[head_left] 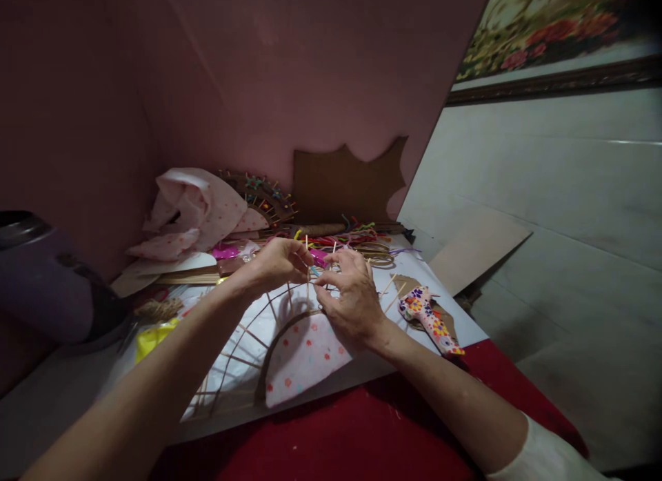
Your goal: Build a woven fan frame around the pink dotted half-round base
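Note:
A half-round panel covered in white fabric with small flowers lies near the front edge of the table. Thin wooden sticks fan out from its curved rim, crossed by a dark curved strip. My left hand is closed in a pinch beside an upright stick at the top of the fan. Opposite it, my right hand has thumb and forefinger pinched close to the same stick. Between the fingertips shows a short light-blue strand; its ends are hidden by the fingers.
Behind my hands lie colourful strands and crumpled floral fabric. A decorated arch and brown cardboard lean on the wall. To the right lies a flower-patterned stuffed shape. A dark rounded container stands left.

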The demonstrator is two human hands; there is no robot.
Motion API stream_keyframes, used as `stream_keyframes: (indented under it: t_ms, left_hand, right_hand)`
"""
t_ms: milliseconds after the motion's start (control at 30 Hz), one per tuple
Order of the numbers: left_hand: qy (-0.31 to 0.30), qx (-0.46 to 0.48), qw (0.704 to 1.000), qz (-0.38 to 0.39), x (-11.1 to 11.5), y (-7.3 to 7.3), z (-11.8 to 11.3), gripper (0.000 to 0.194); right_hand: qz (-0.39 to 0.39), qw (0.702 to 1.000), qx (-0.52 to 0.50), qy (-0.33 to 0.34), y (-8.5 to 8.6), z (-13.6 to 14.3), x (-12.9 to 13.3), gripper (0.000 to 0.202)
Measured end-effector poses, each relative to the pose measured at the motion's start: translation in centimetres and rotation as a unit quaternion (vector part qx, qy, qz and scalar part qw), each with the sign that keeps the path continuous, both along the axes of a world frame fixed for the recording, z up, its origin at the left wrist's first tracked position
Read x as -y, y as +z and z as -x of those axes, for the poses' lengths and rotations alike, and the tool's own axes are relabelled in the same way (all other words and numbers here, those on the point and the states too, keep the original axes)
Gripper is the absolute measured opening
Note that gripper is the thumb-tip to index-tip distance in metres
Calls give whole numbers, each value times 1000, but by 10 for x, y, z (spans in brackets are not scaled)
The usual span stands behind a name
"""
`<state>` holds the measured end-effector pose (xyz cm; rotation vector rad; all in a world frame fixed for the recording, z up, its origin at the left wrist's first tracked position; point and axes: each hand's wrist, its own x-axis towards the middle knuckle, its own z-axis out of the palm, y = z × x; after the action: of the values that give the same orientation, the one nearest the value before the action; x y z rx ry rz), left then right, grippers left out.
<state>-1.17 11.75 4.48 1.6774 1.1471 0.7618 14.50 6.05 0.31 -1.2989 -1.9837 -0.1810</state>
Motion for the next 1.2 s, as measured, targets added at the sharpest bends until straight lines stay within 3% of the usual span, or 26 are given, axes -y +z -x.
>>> stream_keyframes:
  t_ms: [967, 1200]
  left_hand:
    - [1, -23, 999, -24, 2, -1, -1, 20]
    - [13, -29, 999, -23, 2, 1, -1, 20]
  right_hand:
    - [-3, 1000, 1, -2, -2, -1, 0, 11]
    - [-36, 998, -46, 16, 3, -7, -1, 17]
